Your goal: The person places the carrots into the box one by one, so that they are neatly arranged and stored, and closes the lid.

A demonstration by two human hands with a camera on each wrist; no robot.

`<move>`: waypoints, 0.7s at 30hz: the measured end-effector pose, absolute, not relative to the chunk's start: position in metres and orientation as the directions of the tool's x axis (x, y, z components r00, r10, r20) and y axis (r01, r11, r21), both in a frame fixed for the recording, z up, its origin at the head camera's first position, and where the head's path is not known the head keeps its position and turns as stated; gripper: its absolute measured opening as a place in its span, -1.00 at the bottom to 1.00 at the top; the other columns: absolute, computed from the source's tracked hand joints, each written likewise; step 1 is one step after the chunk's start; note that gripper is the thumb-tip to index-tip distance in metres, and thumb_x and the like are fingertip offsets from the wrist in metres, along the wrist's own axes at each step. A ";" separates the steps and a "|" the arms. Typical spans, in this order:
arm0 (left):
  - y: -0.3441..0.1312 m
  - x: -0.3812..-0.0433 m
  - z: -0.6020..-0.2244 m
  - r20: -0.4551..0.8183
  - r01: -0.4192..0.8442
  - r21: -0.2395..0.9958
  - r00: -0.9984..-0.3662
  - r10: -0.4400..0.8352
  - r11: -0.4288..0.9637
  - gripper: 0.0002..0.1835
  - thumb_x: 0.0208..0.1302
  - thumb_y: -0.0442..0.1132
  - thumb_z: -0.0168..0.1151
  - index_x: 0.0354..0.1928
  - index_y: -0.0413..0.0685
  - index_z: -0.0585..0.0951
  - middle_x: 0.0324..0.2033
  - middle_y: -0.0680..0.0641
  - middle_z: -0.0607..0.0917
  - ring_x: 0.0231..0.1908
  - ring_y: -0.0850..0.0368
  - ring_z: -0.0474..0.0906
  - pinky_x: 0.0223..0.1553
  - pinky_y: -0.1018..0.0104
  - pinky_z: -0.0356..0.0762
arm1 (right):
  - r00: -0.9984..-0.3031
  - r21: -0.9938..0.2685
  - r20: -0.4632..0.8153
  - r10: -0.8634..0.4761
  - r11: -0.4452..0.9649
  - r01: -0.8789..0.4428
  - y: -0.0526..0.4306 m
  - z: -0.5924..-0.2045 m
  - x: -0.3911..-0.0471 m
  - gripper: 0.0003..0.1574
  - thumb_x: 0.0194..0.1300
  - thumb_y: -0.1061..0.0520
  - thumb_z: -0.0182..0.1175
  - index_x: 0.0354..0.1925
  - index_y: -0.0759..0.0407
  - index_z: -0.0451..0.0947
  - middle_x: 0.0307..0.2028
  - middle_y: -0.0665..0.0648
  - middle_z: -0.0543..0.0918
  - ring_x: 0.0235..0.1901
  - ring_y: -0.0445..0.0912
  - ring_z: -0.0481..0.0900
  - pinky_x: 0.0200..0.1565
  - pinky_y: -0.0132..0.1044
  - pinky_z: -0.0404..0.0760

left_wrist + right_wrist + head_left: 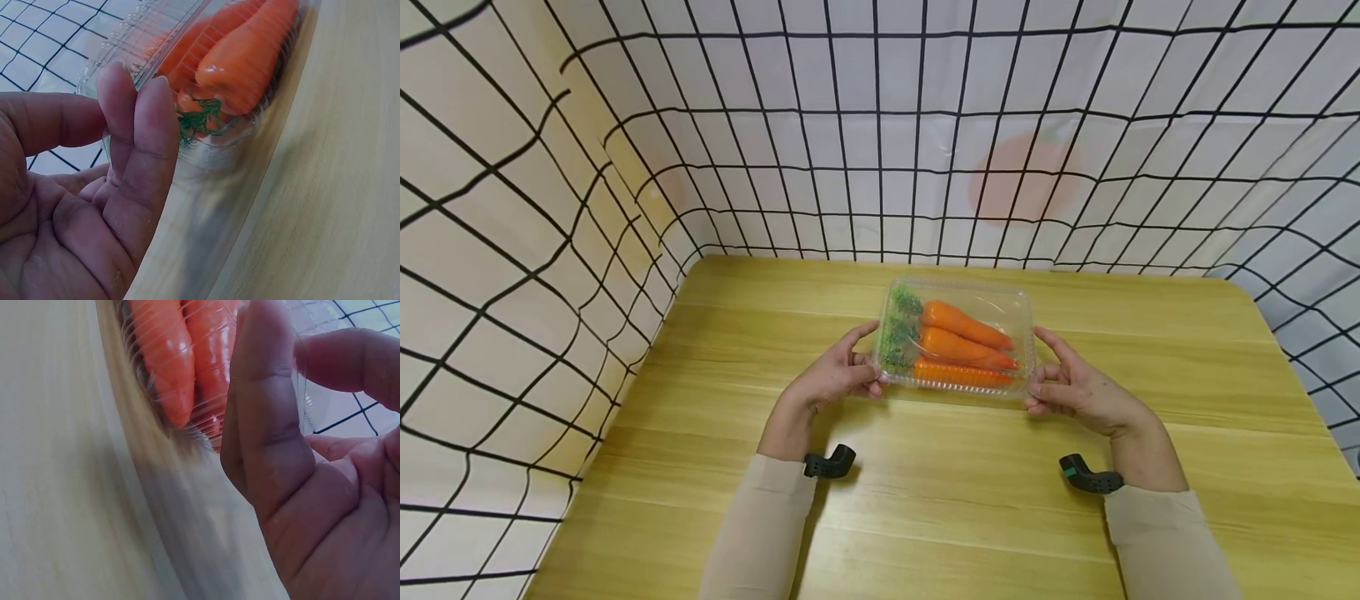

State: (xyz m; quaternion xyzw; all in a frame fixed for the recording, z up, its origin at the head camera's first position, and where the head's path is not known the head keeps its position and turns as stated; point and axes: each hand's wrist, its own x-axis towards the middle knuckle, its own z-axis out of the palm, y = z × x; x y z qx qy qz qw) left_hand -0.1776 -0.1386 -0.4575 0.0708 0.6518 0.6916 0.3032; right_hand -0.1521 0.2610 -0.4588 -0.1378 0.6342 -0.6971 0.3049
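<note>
A clear plastic clamshell box (1021, 310) lies crosswise between my two hands. Inside it are three orange carrots (966, 323), their leafy green tops (895, 333) on the left and their tips on the right. My left hand (835, 372) pinches the box's left edge between thumb and fingers. At the opposite edge, my right hand (1078, 390) grips the box in the same way. The left wrist view shows a carrot (250, 59) through the ribbed wall; in the right wrist view, carrot tips (169, 375) show. The lid appears to lie over the carrots.
The box is over a wooden-grained tabletop (955, 500). Black wire mesh (880, 112) runs along the back and both sides, with pale sheeting behind it. Each wrist wears a dark band with a small device (831, 462).
</note>
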 end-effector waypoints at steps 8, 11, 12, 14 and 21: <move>-0.140 -0.177 -0.459 -0.315 -0.354 0.935 -0.800 0.510 0.022 -0.09 0.40 -0.53 0.06 0.64 0.19 -0.05 -0.32 -0.26 0.65 -0.48 0.15 0.67 -0.19 0.23 0.76 | -0.764 -0.967 -0.174 -0.621 -0.039 0.251 0.262 -0.463 -0.154 0.27 0.45 0.45 0.06 0.61 -0.06 -0.63 -0.26 0.06 0.67 -0.25 -0.13 0.77 -0.11 -0.20 0.78; -0.140 -0.178 -0.459 -0.312 -0.353 0.935 -0.800 0.512 0.018 -0.09 0.40 -0.53 0.06 0.64 0.19 -0.06 -0.32 -0.27 0.65 -0.48 0.15 0.67 -0.21 0.25 0.76 | -0.766 -0.965 -0.182 -0.616 -0.039 0.260 0.261 -0.463 -0.154 0.28 0.45 0.44 0.07 0.60 -0.07 -0.63 -0.28 0.05 0.67 -0.25 -0.12 0.77 -0.11 -0.20 0.78; -0.140 -0.178 -0.459 -0.311 -0.352 0.936 -0.800 0.513 0.018 -0.08 0.39 -0.53 0.06 0.64 0.19 -0.06 -0.31 -0.27 0.66 -0.47 0.15 0.67 -0.21 0.25 0.76 | -0.767 -0.964 -0.183 -0.615 -0.039 0.262 0.261 -0.463 -0.154 0.28 0.45 0.44 0.07 0.61 -0.08 -0.63 -0.29 0.05 0.67 -0.26 -0.12 0.77 -0.11 -0.20 0.78; -0.140 -0.178 -0.459 -0.309 -0.351 0.936 -0.800 0.515 0.017 -0.08 0.39 -0.53 0.06 0.64 0.19 -0.06 -0.31 -0.27 0.66 -0.47 0.15 0.67 -0.22 0.26 0.75 | -0.770 -0.964 -0.185 -0.611 -0.040 0.264 0.261 -0.463 -0.154 0.28 0.45 0.44 0.07 0.61 -0.09 -0.62 -0.29 0.05 0.67 -0.26 -0.12 0.77 -0.12 -0.20 0.78; -0.140 -0.178 -0.459 -0.307 -0.355 0.935 -0.798 0.519 0.008 -0.08 0.39 -0.53 0.07 0.64 0.18 -0.06 -0.31 -0.26 0.66 -0.47 0.15 0.67 -0.22 0.26 0.75 | -0.780 -0.970 -0.170 -0.602 -0.037 0.240 0.260 -0.462 -0.153 0.26 0.45 0.45 0.07 0.61 -0.04 -0.61 -0.30 0.05 0.66 -0.27 -0.13 0.77 -0.14 -0.22 0.78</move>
